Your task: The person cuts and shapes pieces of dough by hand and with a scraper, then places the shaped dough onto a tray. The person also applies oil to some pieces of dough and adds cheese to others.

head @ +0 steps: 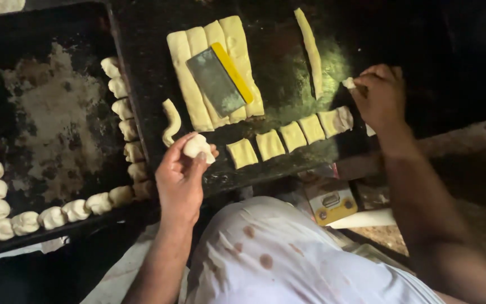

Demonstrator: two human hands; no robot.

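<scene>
My left hand [180, 174] holds a small folded piece of pale dough [197, 146] over the front edge of a dark work board [142, 34]. At the board's right edge, my right hand [381, 95] pinches another small dough piece [349, 83]. A row of cut dough squares [288, 138] lies between the two hands. Behind them several long dough strips [189, 79] lie side by side, and a metal scraper with a yellow handle [219, 79] rests on top of them.
To the left, a dark baking tray [52, 112] carries shaped dough pieces [125, 107] along its right side, front and left edge. A single long strip [310, 50] and a curled scrap [171, 121] lie on the board. A small yellow device [330, 202] sits below the board.
</scene>
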